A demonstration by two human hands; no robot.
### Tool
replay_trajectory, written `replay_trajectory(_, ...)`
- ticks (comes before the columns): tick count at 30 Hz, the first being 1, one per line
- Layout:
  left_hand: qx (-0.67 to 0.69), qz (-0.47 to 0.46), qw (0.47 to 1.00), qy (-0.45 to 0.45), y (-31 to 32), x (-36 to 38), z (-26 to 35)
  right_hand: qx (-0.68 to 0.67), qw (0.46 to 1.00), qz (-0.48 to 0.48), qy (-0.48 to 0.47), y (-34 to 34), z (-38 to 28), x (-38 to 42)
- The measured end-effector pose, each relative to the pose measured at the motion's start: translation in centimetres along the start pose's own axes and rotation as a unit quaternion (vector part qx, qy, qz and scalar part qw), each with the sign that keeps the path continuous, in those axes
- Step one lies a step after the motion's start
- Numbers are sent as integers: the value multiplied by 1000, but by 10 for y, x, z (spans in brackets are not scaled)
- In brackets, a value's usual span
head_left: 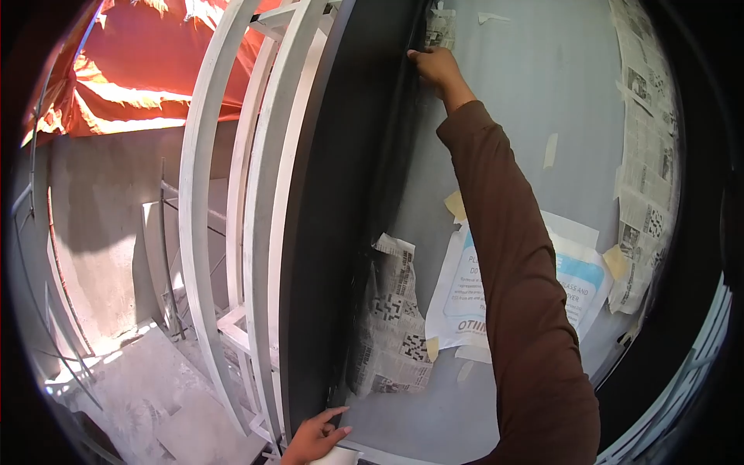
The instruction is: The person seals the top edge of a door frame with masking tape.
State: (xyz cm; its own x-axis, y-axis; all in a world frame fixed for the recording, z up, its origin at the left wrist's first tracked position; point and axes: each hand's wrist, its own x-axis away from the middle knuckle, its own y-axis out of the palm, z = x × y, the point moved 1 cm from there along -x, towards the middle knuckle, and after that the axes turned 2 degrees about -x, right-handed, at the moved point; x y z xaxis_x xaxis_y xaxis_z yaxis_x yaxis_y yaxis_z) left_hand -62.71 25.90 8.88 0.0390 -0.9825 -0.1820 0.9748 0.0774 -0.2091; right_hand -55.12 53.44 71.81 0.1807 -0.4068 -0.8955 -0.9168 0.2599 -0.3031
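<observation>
My right hand (438, 66), at the end of a brown sleeve, reaches high to the inner edge of a black frame (333, 170). Its fingers are curled together there, just below a scrap of newspaper (440, 29); what they grip is too small to make out. Low down, my left hand (314, 439) is by the bottom of that edge, with its fingers stretched and apart. A white object (337, 457) shows partly beneath it. Between the hands, a torn newspaper sheet (399, 325) with black smears hangs on the grey panel (511, 93).
A printed notice (457, 298) is taped to the panel, partly behind my arm. Newspaper strips (639, 155) line the right side. White metal posts (267, 155) stand left of the frame. Beyond them are an orange tarp (147, 70), a concrete wall (93, 209) and thin rods.
</observation>
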Motion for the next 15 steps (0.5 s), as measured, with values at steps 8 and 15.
replay_trajectory(8, -35, -30, 994, 103, 23, -37, 33, 167, 986, -3, -5, 10, -13, 26)
replay_trajectory(15, 13, 4, 994, 106, 24, -13, -1, -59, 961, 248, -108, 19, -5, -8)
